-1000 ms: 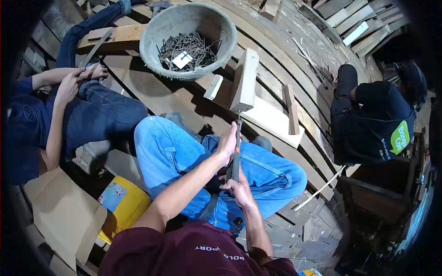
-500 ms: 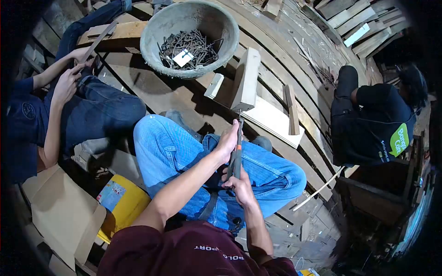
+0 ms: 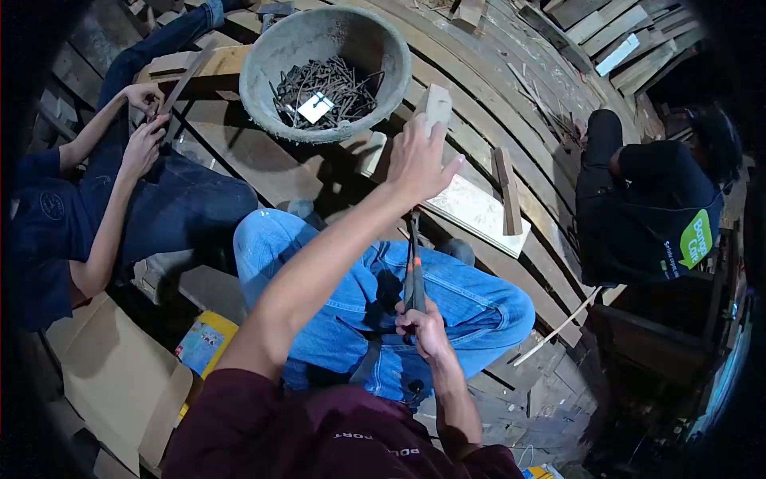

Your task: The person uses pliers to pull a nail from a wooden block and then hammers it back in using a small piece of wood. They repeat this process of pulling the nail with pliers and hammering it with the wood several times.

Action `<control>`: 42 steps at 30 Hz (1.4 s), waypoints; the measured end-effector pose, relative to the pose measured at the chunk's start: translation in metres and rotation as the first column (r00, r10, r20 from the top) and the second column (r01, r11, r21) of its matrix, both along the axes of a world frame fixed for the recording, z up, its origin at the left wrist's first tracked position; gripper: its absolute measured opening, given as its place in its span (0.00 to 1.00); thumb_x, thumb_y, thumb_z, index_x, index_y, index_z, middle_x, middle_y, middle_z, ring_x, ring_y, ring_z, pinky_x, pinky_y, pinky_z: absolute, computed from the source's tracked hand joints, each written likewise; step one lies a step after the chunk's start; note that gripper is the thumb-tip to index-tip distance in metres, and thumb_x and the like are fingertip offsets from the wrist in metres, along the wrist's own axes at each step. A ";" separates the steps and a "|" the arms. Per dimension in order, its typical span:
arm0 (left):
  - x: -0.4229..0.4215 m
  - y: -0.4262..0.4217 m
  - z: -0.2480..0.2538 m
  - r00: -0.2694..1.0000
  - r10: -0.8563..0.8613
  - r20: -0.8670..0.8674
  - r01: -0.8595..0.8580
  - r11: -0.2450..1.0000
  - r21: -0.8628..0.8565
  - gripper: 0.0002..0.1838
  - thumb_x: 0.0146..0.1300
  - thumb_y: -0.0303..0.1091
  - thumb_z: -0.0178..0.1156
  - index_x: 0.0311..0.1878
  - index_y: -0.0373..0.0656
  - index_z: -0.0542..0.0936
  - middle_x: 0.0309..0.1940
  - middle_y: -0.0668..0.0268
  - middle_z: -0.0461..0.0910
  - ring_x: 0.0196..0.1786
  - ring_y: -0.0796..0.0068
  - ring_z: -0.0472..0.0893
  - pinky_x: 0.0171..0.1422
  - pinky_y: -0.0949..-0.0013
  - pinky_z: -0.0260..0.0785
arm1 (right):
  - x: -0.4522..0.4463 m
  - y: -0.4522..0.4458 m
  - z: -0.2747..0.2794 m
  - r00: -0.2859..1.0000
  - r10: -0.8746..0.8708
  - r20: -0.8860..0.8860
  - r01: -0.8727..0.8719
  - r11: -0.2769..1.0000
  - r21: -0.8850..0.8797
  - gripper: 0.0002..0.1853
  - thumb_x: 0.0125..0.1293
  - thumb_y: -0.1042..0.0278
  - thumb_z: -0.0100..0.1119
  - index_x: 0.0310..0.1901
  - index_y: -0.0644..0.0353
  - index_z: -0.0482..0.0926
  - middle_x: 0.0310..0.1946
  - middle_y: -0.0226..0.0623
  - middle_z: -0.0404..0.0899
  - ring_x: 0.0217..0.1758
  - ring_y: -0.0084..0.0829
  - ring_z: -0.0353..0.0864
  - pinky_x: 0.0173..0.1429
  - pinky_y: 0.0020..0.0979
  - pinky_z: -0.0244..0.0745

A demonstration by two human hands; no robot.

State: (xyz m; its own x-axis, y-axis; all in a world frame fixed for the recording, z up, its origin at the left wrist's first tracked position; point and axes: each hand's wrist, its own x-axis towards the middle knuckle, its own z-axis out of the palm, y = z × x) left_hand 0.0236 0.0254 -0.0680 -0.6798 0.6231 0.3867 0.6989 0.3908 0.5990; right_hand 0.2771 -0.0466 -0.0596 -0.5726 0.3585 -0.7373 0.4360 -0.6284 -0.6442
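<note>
A pale wooden block (image 3: 436,104) stands on the planks in front of me, its lower part hidden by my left hand (image 3: 416,160). That hand lies over the block with its fingers spread and thumb stretched out. I cannot tell how firmly it touches the wood. Below it, my right hand (image 3: 423,326) is closed round the dark handles of a pair of pliers (image 3: 413,275) with orange marks. The pliers point away from me, above my lap, their jaws near my left wrist and apart from the block.
A grey bucket (image 3: 267,60) of rusty nails stands beyond the block. A flat pale board (image 3: 479,211) carries a small brown strip (image 3: 504,188). One person (image 3: 56,215) sits left holding a long blade (image 3: 190,72); another person (image 3: 646,207) sits right. A yellow container (image 3: 219,323) is beside cardboard (image 3: 116,367).
My left hand has let go of the pliers and moved forward over the wooden block. The pliers have come away from the block's near end, drawn slightly back in my right hand.
</note>
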 end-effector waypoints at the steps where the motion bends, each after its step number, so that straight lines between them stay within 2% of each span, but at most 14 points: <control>1: -0.004 0.011 -0.001 0.998 0.003 -0.070 -0.013 0.989 -0.145 0.35 0.65 0.47 0.66 0.66 0.33 0.67 0.58 0.39 0.71 0.57 0.42 0.78 0.62 0.52 0.72 | 0.001 0.001 0.001 1.000 -0.007 0.008 0.007 1.000 -0.006 0.18 0.51 0.80 0.55 0.47 0.63 0.72 0.37 0.36 0.74 0.31 0.28 0.74 0.33 0.31 0.72; 2: -0.006 0.017 -0.004 0.997 -0.006 0.074 0.022 0.976 -0.217 0.39 0.65 0.47 0.65 0.69 0.33 0.61 0.61 0.35 0.68 0.58 0.39 0.78 0.63 0.51 0.72 | 0.002 0.003 -0.002 1.000 0.007 0.029 -0.007 1.000 -0.009 0.36 0.49 0.77 0.57 0.65 0.63 0.68 0.38 0.35 0.71 0.30 0.27 0.72 0.33 0.29 0.72; 4: -0.008 0.028 -0.009 0.933 0.008 0.360 0.127 0.929 -0.348 0.47 0.66 0.48 0.63 0.76 0.31 0.50 0.66 0.28 0.63 0.59 0.34 0.78 0.64 0.47 0.73 | 0.004 0.009 0.002 1.000 0.006 0.007 -0.005 0.998 -0.069 0.39 0.49 0.78 0.56 0.69 0.63 0.66 0.38 0.36 0.71 0.29 0.26 0.72 0.31 0.29 0.71; 7: -0.003 0.027 -0.016 0.912 0.038 0.409 0.101 0.944 -0.313 0.49 0.68 0.45 0.60 0.79 0.31 0.43 0.70 0.25 0.57 0.59 0.32 0.78 0.64 0.44 0.74 | 0.010 0.017 -0.001 1.000 0.008 0.026 -0.006 0.995 -0.100 0.42 0.46 0.80 0.54 0.70 0.62 0.65 0.37 0.35 0.71 0.27 0.25 0.70 0.29 0.28 0.67; 14: 0.017 0.032 -0.025 0.950 0.096 0.297 -0.026 0.973 -0.231 0.44 0.69 0.39 0.58 0.77 0.24 0.46 0.67 0.22 0.59 0.55 0.30 0.79 0.60 0.44 0.75 | 0.007 0.039 0.026 0.955 0.185 0.229 -0.191 0.982 0.004 0.42 0.43 0.82 0.51 0.68 0.61 0.64 0.36 0.34 0.69 0.25 0.23 0.68 0.26 0.26 0.62; 17: 0.020 0.034 -0.020 0.932 0.119 0.341 0.000 0.944 -0.330 0.43 0.70 0.39 0.55 0.77 0.24 0.46 0.67 0.24 0.58 0.57 0.32 0.78 0.56 0.44 0.78 | 0.014 0.050 0.024 0.931 0.218 0.292 -0.244 0.968 0.054 0.36 0.48 0.76 0.59 0.64 0.68 0.67 0.29 0.38 0.76 0.29 0.32 0.77 0.34 0.34 0.73; 21: 0.025 0.032 -0.030 0.950 0.103 0.296 -0.016 0.959 -0.285 0.42 0.71 0.38 0.54 0.77 0.23 0.47 0.67 0.22 0.57 0.58 0.30 0.77 0.55 0.43 0.78 | 0.000 0.065 0.047 0.867 0.347 0.359 -0.381 0.924 0.028 0.36 0.49 0.77 0.55 0.66 0.61 0.65 0.25 0.28 0.69 0.25 0.24 0.71 0.28 0.28 0.64; 27: 0.032 0.033 -0.042 0.968 0.112 0.223 -0.071 0.980 -0.185 0.41 0.72 0.40 0.53 0.76 0.21 0.47 0.66 0.18 0.54 0.60 0.23 0.72 0.62 0.41 0.72 | -0.015 0.087 0.065 0.703 0.495 0.511 -0.590 0.807 0.028 0.30 0.51 0.67 0.61 0.55 0.70 0.65 0.28 0.53 0.82 0.35 0.49 0.86 0.43 0.42 0.78; 29: 0.032 0.034 -0.041 0.966 0.122 0.228 -0.081 0.980 -0.180 0.42 0.72 0.40 0.53 0.76 0.21 0.47 0.66 0.18 0.53 0.62 0.22 0.71 0.63 0.41 0.71 | -0.022 0.095 0.074 0.671 0.510 0.539 -0.618 0.786 0.025 0.33 0.54 0.70 0.59 0.64 0.68 0.64 0.25 0.40 0.79 0.29 0.34 0.80 0.38 0.36 0.75; 32: 0.037 0.036 -0.042 0.965 0.134 0.224 -0.090 0.977 -0.196 0.41 0.72 0.40 0.53 0.76 0.21 0.47 0.66 0.18 0.52 0.62 0.23 0.70 0.63 0.41 0.71 | -0.019 0.104 0.068 0.536 0.578 0.615 -0.742 0.670 0.017 0.33 0.55 0.70 0.58 0.64 0.70 0.64 0.26 0.41 0.80 0.31 0.35 0.82 0.40 0.36 0.76; 35: 0.038 0.036 -0.044 0.969 0.145 0.201 -0.110 0.978 -0.175 0.40 0.72 0.39 0.53 0.75 0.21 0.48 0.67 0.18 0.52 0.62 0.23 0.70 0.60 0.41 0.72 | -0.028 0.114 0.076 0.482 0.640 0.598 -0.787 0.616 -0.024 0.32 0.58 0.69 0.57 0.63 0.75 0.63 0.31 0.47 0.82 0.35 0.39 0.85 0.43 0.37 0.78; 38: 0.038 0.039 -0.046 0.975 0.155 0.162 -0.135 0.983 -0.126 0.40 0.71 0.38 0.55 0.75 0.22 0.50 0.68 0.18 0.51 0.62 0.24 0.71 0.56 0.43 0.77 | -0.052 0.122 0.095 0.414 0.680 0.606 -0.796 0.593 -0.122 0.32 0.54 0.61 0.61 0.50 0.87 0.68 0.47 0.73 0.76 0.54 0.64 0.81 0.57 0.48 0.77; 41: 0.039 0.039 -0.046 0.973 0.167 0.160 -0.148 0.981 -0.122 0.39 0.72 0.38 0.54 0.75 0.23 0.50 0.68 0.19 0.51 0.62 0.24 0.71 0.57 0.43 0.77 | -0.071 0.127 0.109 0.301 0.728 0.617 -0.869 0.475 -0.137 0.34 0.56 0.59 0.59 0.52 0.89 0.68 0.49 0.72 0.77 0.55 0.61 0.82 0.58 0.47 0.77; 42: 0.041 0.037 -0.045 0.975 0.148 0.167 -0.125 0.982 -0.141 0.39 0.72 0.38 0.54 0.76 0.24 0.50 0.68 0.19 0.51 0.63 0.24 0.71 0.57 0.43 0.77 | -0.085 0.127 0.121 0.110 0.693 0.713 -0.937 0.311 -0.158 0.35 0.58 0.58 0.57 0.54 0.88 0.67 0.50 0.71 0.78 0.57 0.58 0.81 0.61 0.45 0.76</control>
State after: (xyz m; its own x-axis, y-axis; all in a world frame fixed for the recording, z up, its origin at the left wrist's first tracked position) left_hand 0.0644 0.0624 -0.1133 -0.8124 0.5561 0.1755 0.5212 0.5575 0.6462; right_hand 0.1917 0.0807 0.0611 -0.1544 0.1943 -0.9687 0.8504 0.5253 -0.0302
